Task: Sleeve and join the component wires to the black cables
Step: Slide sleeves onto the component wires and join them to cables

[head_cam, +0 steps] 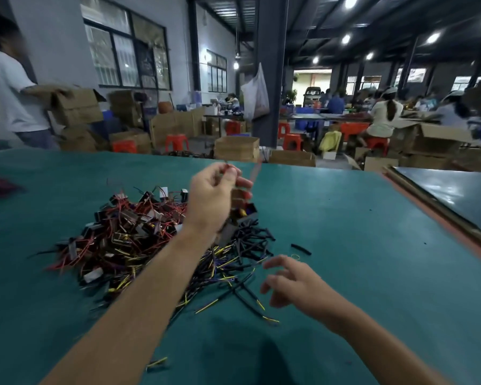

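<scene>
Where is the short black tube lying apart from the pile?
In the head view, the short black tube lies on the green table right of the black cables, just beyond the right hand.

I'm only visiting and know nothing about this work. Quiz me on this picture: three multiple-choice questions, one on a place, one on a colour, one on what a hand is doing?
1. Where does the lone black sleeve piece lie?
A) on the table, right of the wire pile
B) on a cardboard box
C) on a stool

2. What colour is the table?
A) white
B) teal green
C) red

3. What is the left hand doing?
A) lying flat
B) holding a box
C) pinching a red wire, raised

Answers:
1 A, it lies alone beyond the pile's right edge.
2 B, teal shows all around the pile.
3 C, its fingertips grip the wire above the pile.
</scene>
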Demonstrator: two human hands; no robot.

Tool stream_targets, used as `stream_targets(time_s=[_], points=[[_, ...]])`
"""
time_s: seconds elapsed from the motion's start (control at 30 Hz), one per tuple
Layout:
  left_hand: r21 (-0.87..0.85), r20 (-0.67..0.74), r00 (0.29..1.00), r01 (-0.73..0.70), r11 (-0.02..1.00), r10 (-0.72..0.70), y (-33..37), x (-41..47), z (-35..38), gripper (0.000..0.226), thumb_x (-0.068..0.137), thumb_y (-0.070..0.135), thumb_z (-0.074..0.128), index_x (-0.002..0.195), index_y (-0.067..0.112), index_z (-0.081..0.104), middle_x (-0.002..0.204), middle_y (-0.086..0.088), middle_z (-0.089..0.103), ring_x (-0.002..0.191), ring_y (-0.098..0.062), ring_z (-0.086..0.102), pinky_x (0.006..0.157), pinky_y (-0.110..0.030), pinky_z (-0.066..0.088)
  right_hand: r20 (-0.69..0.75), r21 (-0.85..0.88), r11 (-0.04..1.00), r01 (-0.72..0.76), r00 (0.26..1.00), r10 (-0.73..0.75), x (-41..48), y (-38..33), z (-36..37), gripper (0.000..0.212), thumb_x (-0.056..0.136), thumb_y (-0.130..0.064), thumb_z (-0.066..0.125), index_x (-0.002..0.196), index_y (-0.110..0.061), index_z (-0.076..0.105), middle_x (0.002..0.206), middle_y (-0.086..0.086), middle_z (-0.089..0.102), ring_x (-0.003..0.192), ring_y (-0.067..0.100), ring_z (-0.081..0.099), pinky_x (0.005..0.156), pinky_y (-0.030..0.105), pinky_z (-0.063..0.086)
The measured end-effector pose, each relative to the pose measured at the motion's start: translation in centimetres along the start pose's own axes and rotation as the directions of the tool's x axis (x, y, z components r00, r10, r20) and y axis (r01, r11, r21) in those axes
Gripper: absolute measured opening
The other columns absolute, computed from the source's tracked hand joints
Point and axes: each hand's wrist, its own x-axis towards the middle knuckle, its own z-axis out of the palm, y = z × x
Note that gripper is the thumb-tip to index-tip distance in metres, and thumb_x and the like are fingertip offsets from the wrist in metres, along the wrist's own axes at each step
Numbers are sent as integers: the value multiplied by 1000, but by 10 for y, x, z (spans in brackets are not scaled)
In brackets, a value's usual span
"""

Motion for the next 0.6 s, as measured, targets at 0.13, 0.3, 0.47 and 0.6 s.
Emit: stream_targets(time_s=[0.13, 0.3, 0.47, 0.6], points=[[-133, 102, 975, 210, 969, -198, -41, -21, 48, 16, 101, 9, 50, 88, 4, 59, 74, -13, 67, 55, -21, 64, 53, -28, 57, -79, 387, 921, -47, 993, 84, 17, 4, -22, 17, 99, -7, 48, 114, -11, 54, 87, 9, 73, 63, 24, 62, 63, 34, 55], [-138, 114, 924, 380, 915, -366, -108, -39, 81, 21, 99, 10, 54, 81, 10, 63, 71, -6, 62, 56, -13, 62, 52, -26, 55, -120, 510, 859, -49, 985, 127, 17, 37, -53, 14, 95, -1, 49, 100, -5, 62, 78, 13, 67, 56, 26, 59, 60, 35, 55], [-108, 174, 861, 499, 860, -478, -154, -62, 82, 25, 100, 16, 54, 78, 9, 66, 66, -3, 62, 53, -14, 59, 52, -30, 56, -277, 494, 869, -38, 940, 199, 15, 76, -63, 21, 97, -8, 54, 83, -4, 69, 71, 11, 66, 48, 21, 57, 47, 25, 51], [-17, 201, 856, 488, 873, -476, -165, -65, 75, 16, 98, 8, 54, 85, 6, 63, 62, -2, 62, 48, -13, 55, 48, -27, 53, -328, 424, 904, -58, 920, 213, 16, 89, -71, 27, 96, -7, 57, 73, -10, 70, 68, 11, 66, 49, 20, 58, 47, 24, 51]])
